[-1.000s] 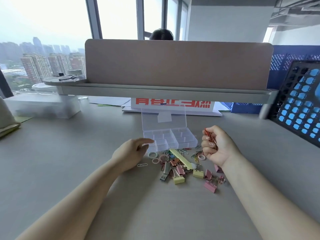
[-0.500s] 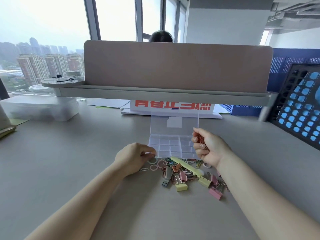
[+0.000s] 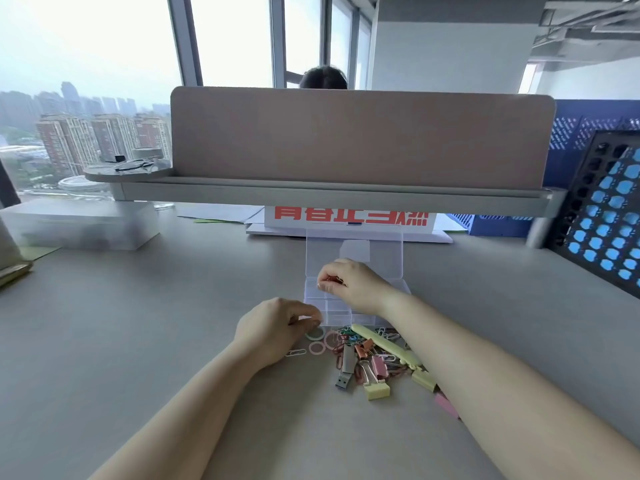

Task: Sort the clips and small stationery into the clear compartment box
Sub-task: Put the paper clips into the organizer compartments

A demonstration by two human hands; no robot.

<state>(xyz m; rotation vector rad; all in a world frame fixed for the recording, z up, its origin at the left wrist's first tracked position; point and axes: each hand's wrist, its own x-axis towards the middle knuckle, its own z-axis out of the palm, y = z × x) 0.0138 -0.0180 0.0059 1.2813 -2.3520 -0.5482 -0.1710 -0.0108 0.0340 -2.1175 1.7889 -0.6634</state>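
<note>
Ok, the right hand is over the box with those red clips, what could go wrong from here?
The right hand pinches a bunch of red paper clips above small back-left compartments of the clear box; released together, some could land in a neighbouring cell.
The right forearm crosses the pile; pulling back, it could sweep away the pink binder clip beside it.
The left hand is at the box's front corner; if it isn't steadying it, the box might slide.

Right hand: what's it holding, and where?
The right hand pinches a bunch of red paper clips between its fingertips over the clear box; which part cannot be told.
</note>
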